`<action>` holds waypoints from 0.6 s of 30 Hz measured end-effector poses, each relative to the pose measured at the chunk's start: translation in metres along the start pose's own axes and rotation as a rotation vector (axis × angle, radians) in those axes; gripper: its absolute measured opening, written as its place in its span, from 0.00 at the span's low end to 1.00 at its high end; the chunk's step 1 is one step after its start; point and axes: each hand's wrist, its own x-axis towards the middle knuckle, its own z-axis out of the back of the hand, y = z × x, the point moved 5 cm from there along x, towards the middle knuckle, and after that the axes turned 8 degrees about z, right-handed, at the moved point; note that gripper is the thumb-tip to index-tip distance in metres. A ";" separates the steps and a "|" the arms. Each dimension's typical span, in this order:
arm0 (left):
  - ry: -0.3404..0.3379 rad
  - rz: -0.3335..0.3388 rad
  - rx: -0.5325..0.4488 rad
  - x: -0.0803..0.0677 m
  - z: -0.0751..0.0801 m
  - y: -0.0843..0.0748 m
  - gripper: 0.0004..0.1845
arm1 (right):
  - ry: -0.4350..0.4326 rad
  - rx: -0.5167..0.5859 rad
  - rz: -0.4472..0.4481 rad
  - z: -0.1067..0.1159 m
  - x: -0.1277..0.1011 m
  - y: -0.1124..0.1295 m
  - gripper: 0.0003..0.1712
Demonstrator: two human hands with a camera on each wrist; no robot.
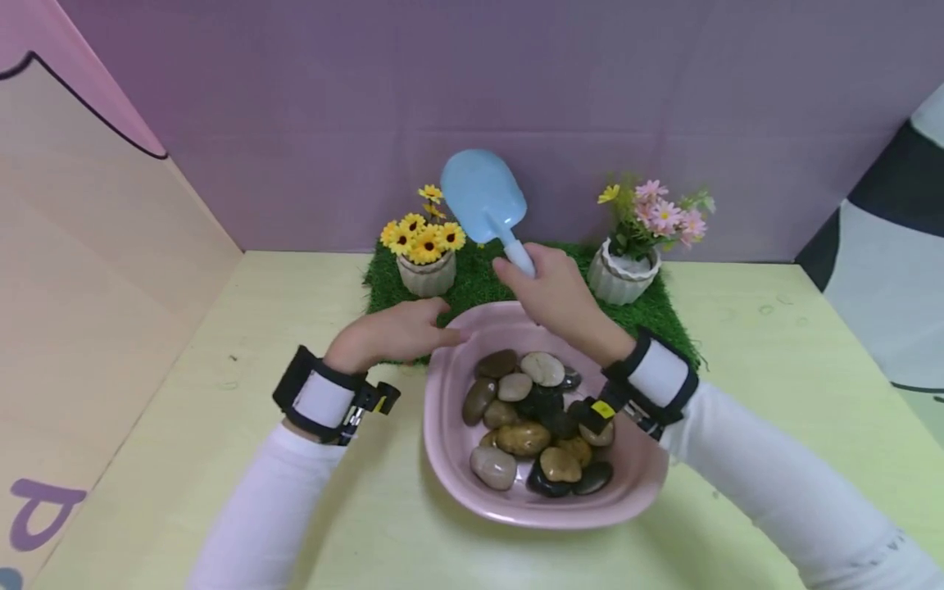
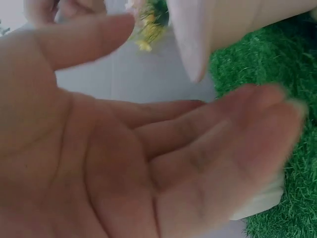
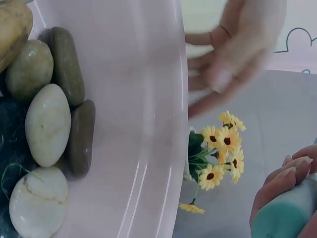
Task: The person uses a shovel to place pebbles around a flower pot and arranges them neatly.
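My right hand (image 1: 564,295) grips the white handle of a light-blue toy shovel (image 1: 483,195), its blade raised up and to the left in the head view. Below it stands a pink basin (image 1: 451,492) with several smooth stones (image 1: 522,440) in brown, white, grey and black. Beside the basin's far left rim is my left hand (image 1: 398,332), thumb apart and fingers loosely extended. The left wrist view shows an empty left palm (image 2: 114,163). In the right wrist view the shovel's handle end (image 3: 280,218) is teal.
A green turf mat (image 1: 472,283) lies behind the basin. On it stand a pot of yellow flowers (image 1: 426,270) at the left and a pot of pink flowers (image 1: 625,270) at the right. A purple backdrop (image 1: 310,123) rises behind the pale yellow table (image 1: 221,410).
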 end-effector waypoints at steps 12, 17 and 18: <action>-0.172 0.141 0.066 0.007 -0.042 0.007 0.32 | -0.026 0.008 -0.046 0.013 -0.002 -0.013 0.19; -0.263 0.130 0.035 0.007 -0.046 0.011 0.27 | -0.012 -0.001 -0.061 0.015 -0.004 -0.017 0.19; -0.275 0.127 0.027 0.006 -0.046 0.012 0.26 | -0.009 -0.006 -0.060 0.015 -0.004 -0.017 0.19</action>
